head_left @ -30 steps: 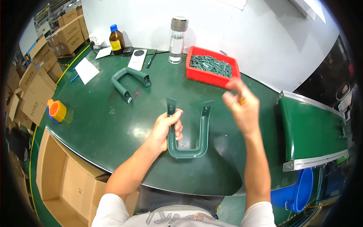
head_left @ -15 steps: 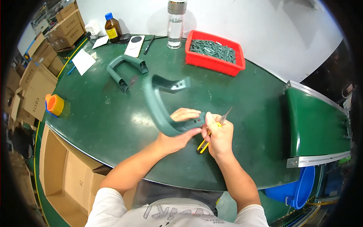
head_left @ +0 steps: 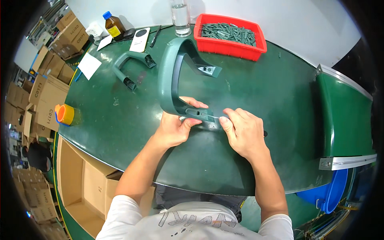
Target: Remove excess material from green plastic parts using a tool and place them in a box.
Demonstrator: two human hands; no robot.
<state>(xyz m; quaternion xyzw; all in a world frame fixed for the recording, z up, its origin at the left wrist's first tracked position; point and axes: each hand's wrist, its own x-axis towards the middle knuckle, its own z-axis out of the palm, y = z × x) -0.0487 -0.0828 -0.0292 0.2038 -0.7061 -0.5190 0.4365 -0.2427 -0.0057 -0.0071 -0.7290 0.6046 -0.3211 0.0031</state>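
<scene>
A green U-shaped plastic handle point(head_left: 169, 76) is gripped near its lower end by my left hand point(head_left: 174, 128), fingers behind and thumb in front. Its other end, with a pale inset and holes, points right, above the table. My right hand point(head_left: 245, 132) is closed around a utility knife point(head_left: 265, 133), mostly hidden in the palm, its dark tail end showing at the right. The thin blade meets the tip of the handle's lower end. A second green U-shaped handle point(head_left: 120, 66) lies on the table at the far left.
A red tray point(head_left: 230, 47) of small green pieces stands at the back beside a water bottle point(head_left: 181, 20). Toward the left are a brown bottle point(head_left: 114, 27), a phone point(head_left: 140, 39), a pen point(head_left: 156, 36) and an orange-yellow cup point(head_left: 65, 114). An open carton point(head_left: 72, 176) sits below the table's left edge.
My right hand has turned over, palm down, bringing the knife's blade to the handle's lower end. The handle has shifted up and right with my left hand, and the view has tilted.
</scene>
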